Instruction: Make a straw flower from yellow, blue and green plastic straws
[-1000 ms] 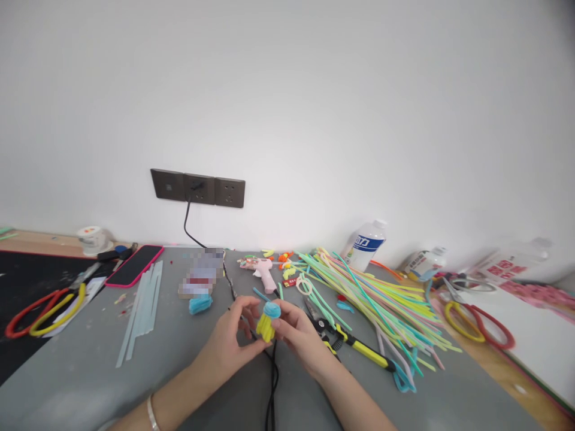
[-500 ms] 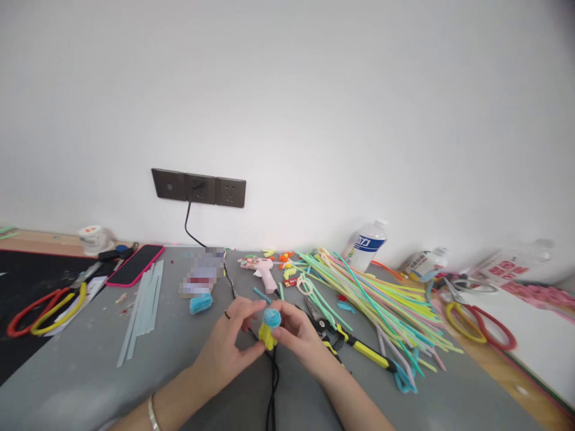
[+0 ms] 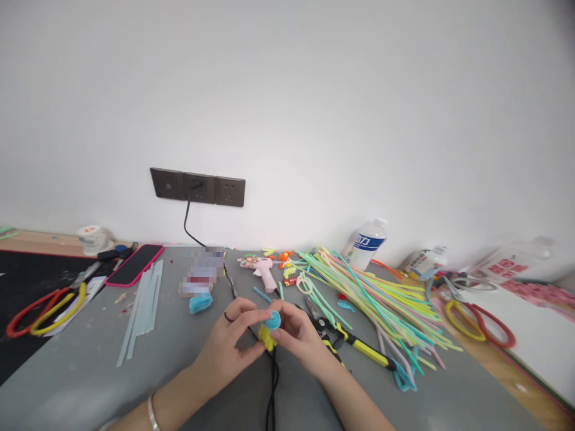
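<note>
Both hands grasp one small fuzzy craft piece (image 3: 268, 339), a coiled blue top over a yellow lower part, held between them above the gray table mat (image 3: 202, 389). The left hand (image 3: 231, 336) has its forefinger at the blue coil and its thumb by the yellow part; a bracelet (image 3: 153, 413) circles its wrist and a dark ring (image 3: 228, 317) sits on one finger. The right hand (image 3: 300, 340) pinches the piece from its side, thumb against the coil. A black cord (image 3: 273, 389) passes beneath the hands toward the near edge of the view.

Just beside the right hand lie pliers (image 3: 368, 353) with yellow and black handles. Outward from the left hand are a blue fuzzy bundle (image 3: 200, 303), pale flat strips (image 3: 146, 305), a phone (image 3: 136, 265) and, farthest out, red-and-yellow scissors (image 3: 58, 311).

Beyond the hands rests a pink glue gun (image 3: 266, 275). Past the right hand spreads a large pile of colored fuzzy stems (image 3: 381, 305), with a tilted-looking white bottle (image 3: 366, 242) behind it. Farthest away, a dark socket panel (image 3: 197, 187) is on the wall (image 3: 287, 108).
</note>
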